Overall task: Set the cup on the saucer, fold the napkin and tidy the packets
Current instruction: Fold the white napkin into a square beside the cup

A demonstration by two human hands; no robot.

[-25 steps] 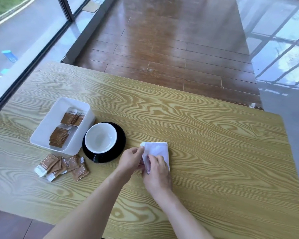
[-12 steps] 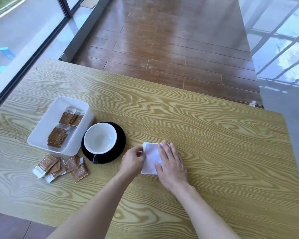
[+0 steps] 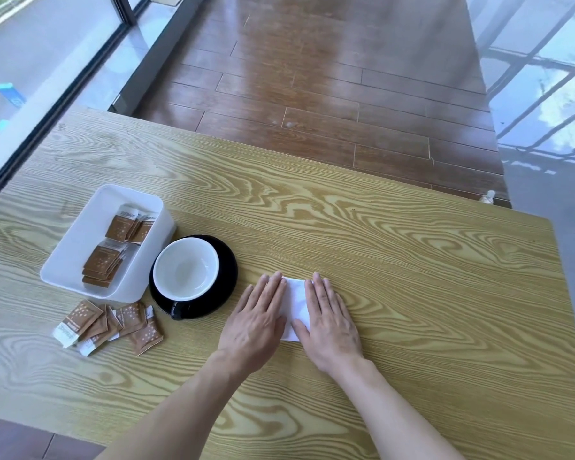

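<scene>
Nearest the camera, both hands lie flat on the worktop (image 3: 412, 260), palms down, pressing the folded napkin (image 3: 295, 302) between and beneath them. The left hand (image 3: 253, 322) covers the napkin's left edge and the right hand (image 3: 329, 322) its right edge. All the fingers (image 3: 274, 287) are stretched out straight and gripping nothing, only bearing down on the paper, so just a white strip shows in the gap between the two hands.

The likely trouble from here is the fold springing open once the pressure comes off, since thin paper seldom keeps a soft crease. If the hands slide apart while pressing, they could also skew the layers or drag the napkin across the smooth wood.

A little further off to the left, the loose packets (image 3: 108, 323) lie in a heap on the worktop, near the edge and not yet tidied. A careless sweep of the left arm could push them off.

Beyond them the white cup (image 3: 186, 267) sits on the black saucer (image 3: 226, 277), close enough to the left hand to be knocked. Behind that, just beside the saucer, is the white tray (image 3: 67, 260) with more packets inside
</scene>
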